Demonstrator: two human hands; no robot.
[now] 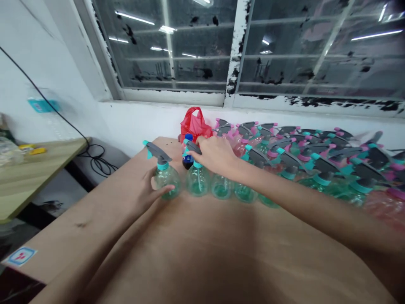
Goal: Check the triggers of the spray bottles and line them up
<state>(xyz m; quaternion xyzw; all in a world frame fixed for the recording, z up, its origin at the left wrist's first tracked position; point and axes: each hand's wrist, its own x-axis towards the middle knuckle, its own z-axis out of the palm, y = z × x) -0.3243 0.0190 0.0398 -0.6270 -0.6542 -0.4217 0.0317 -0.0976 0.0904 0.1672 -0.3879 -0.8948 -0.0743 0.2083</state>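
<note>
My left hand [151,190] is wrapped round the body of a clear green spray bottle [167,181] with a grey and teal trigger head, at the left end of the front row. The bottle stands upright on the wooden table [202,245]. Beside it, my right hand [218,154] closes over the grey trigger head of a second green spray bottle [198,181]. Some of its fingers are hidden behind the hand. Just to the right stands another green bottle [221,188], its top covered by my right hand and wrist.
Many spray bottles with pink or teal collars [322,169] crowd the right side. A red plastic bag [194,124] and a dark drink bottle with a blue cap [187,158] stand behind. A window [171,46] spans the wall; a second table [38,169] is at left.
</note>
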